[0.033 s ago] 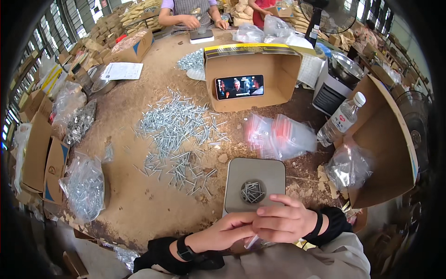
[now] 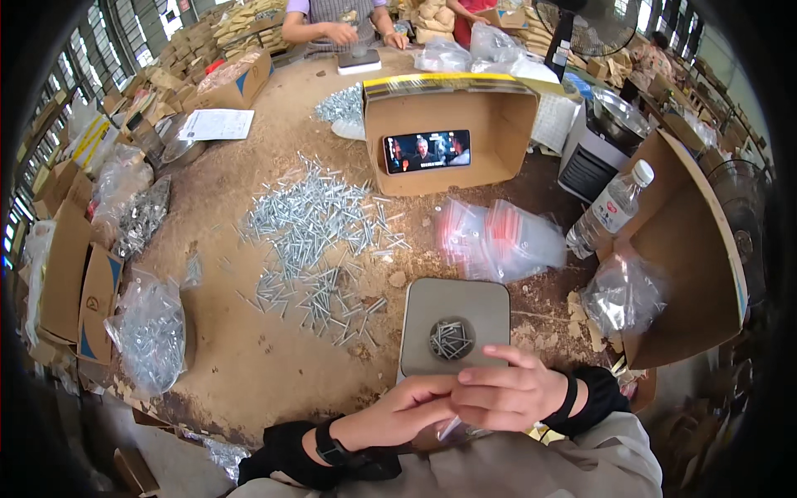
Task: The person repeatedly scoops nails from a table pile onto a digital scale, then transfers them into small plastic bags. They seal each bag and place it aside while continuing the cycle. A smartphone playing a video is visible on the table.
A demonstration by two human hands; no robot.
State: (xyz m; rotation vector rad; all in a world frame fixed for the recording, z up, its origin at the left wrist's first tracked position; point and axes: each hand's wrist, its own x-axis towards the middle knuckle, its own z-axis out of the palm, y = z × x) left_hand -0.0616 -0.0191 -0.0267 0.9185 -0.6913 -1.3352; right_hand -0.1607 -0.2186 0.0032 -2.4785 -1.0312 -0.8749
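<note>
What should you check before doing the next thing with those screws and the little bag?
1. Both hands together at the bag: left hand and right hand meet: ok.
2. Bag open: cannot tell, mostly hidden.
3. Screws on scale: a small bunch on its round pan: ok.
4. More screws in reach: big pile on the table: ok.
5. Spare bags nearby: ok.

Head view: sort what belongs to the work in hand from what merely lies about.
In use: left hand and right hand, together on a small clear plastic bag; grey square scale with screws; loose silver screw pile.

Lying about: clear plastic water bottle; phone in cardboard box; white paper sheet.
</note>
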